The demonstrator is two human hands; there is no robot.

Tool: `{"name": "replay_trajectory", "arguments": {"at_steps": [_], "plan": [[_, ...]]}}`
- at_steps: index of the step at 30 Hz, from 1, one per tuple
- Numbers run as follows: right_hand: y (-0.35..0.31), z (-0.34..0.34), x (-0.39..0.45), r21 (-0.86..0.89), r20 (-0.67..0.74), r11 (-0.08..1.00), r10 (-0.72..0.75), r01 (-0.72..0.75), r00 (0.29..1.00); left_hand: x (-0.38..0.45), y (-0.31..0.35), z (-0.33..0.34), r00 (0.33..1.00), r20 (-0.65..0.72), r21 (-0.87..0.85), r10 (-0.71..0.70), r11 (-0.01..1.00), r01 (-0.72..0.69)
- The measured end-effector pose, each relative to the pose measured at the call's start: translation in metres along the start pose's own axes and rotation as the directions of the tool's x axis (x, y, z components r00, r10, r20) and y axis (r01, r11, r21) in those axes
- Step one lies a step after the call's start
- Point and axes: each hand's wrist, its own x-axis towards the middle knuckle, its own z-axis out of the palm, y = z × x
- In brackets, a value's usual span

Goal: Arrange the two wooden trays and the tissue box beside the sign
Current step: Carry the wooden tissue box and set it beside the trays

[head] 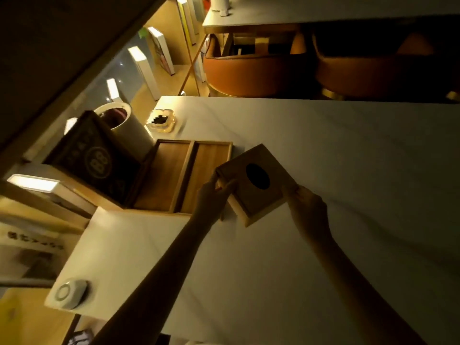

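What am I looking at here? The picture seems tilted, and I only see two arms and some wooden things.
No machine here: a person wears a camera on the head, so you look down along their arms. The left hand and right hand hold a wooden tissue box, tilted, over a pale table. Beside it lie two wooden trays, side by side, next to a dark sign. Also there: a white cylinder, an ashtray and a white round-buttoned device.

A dim café or lounge: pale tables (323, 145), orange chairs (254, 70), ashtray (161, 123).
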Motion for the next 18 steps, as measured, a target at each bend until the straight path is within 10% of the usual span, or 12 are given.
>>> {"name": "replay_trajectory", "arguments": {"at_steps": [18], "plan": [[-0.067, 0.243, -0.063, 0.098, 0.284, 0.984, -0.17, 0.148, 0.944, -0.058, -0.121, -0.202, 0.899, -0.366, -0.199, -0.241, 0.964, 0.177]]}}
